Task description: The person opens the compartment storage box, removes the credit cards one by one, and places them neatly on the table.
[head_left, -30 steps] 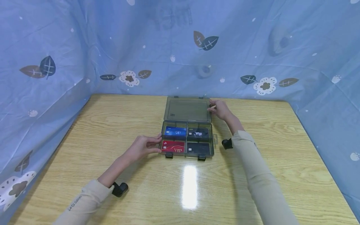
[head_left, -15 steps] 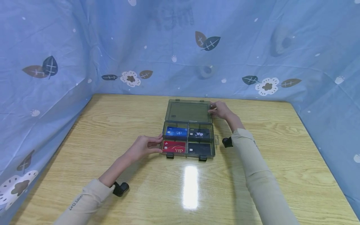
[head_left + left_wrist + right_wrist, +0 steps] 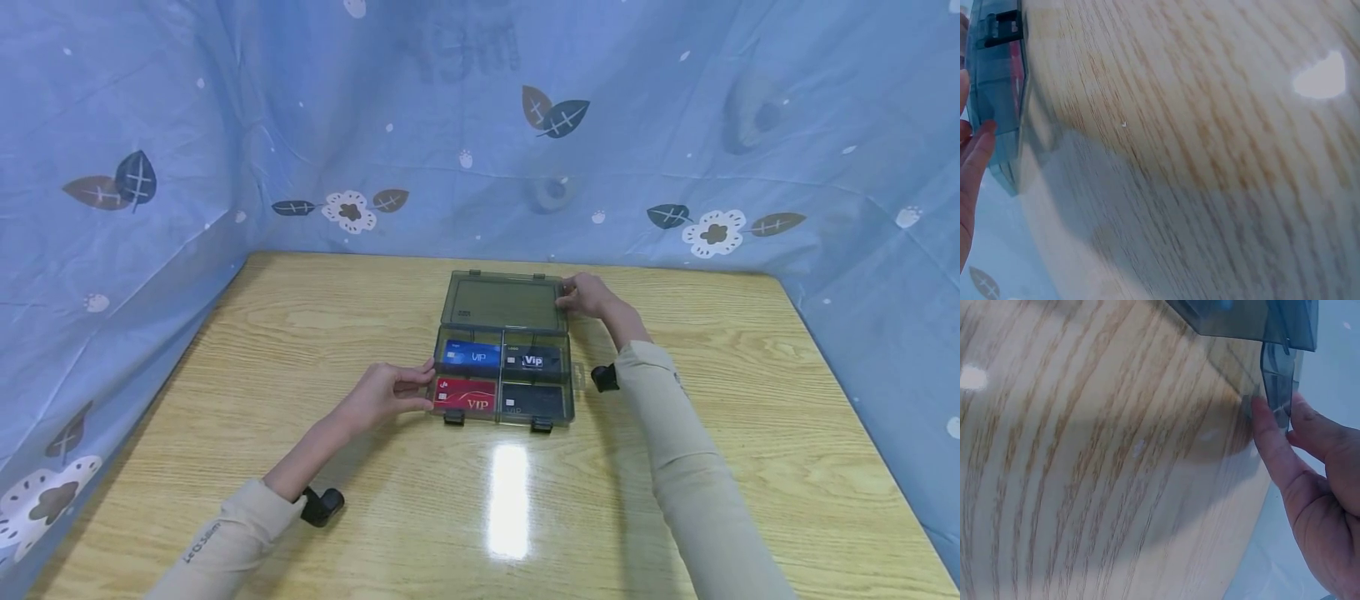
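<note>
A smoky see-through plastic box (image 3: 498, 417) lies on the table with its lid (image 3: 502, 302) swung back, away from the person. In its compartments lie a blue VIP card (image 3: 468, 354), a black Vip card (image 3: 534, 362), a red VIP card (image 3: 465, 395) and a dark card (image 3: 534, 401). My left hand (image 3: 382, 389) touches the box's left wall with extended fingers and thumb, the fingertips against the plastic in the left wrist view. My right hand (image 3: 591, 297) pinches the lid's right edge between thumb and finger. In the right wrist view, the thumb and finger (image 3: 1272, 440) straddle that edge.
The box stands on a wood-grain table (image 3: 315, 308) near its far edge. Two black latches (image 3: 542, 424) project at the front, and a clear tab (image 3: 577, 375) sticks out on the right. A blue patterned cloth (image 3: 450, 125) hangs behind and along both sides.
The lid's far edge has come down in the head view, and the right hand with it. The left hand stays at the box's left side. The head view has shifted slightly.
</note>
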Demonstrator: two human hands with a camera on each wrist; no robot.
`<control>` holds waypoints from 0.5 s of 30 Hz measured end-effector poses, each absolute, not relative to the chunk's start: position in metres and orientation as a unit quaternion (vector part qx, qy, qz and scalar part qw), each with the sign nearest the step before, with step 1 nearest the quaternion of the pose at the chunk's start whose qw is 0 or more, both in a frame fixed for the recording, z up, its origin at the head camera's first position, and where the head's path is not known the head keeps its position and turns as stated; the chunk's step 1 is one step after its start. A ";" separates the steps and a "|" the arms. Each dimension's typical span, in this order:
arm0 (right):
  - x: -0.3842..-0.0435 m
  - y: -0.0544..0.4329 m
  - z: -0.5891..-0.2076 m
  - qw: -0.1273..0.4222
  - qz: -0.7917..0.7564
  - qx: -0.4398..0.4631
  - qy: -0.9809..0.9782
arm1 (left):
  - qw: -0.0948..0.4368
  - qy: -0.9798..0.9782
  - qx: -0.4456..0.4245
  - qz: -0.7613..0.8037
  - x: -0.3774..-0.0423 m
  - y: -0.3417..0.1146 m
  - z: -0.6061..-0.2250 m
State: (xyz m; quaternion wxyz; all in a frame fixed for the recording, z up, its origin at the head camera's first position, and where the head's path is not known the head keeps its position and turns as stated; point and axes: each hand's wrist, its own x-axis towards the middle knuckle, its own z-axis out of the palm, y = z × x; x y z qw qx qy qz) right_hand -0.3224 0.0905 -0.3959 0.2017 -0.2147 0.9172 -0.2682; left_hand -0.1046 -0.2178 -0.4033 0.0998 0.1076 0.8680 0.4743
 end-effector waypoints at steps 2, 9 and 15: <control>-0.321 0.095 -0.395 0.196 -0.274 -0.210 0.918 | 0.101 0.865 0.108 0.479 -0.105 -0.217 -0.403; -0.314 0.123 -0.394 0.211 -0.438 -0.167 0.858 | 0.099 0.864 0.119 0.479 -0.105 -0.216 -0.403; -0.305 0.145 -0.396 0.212 -0.546 -0.174 0.792 | 0.099 0.869 0.120 0.469 -0.103 -0.219 -0.402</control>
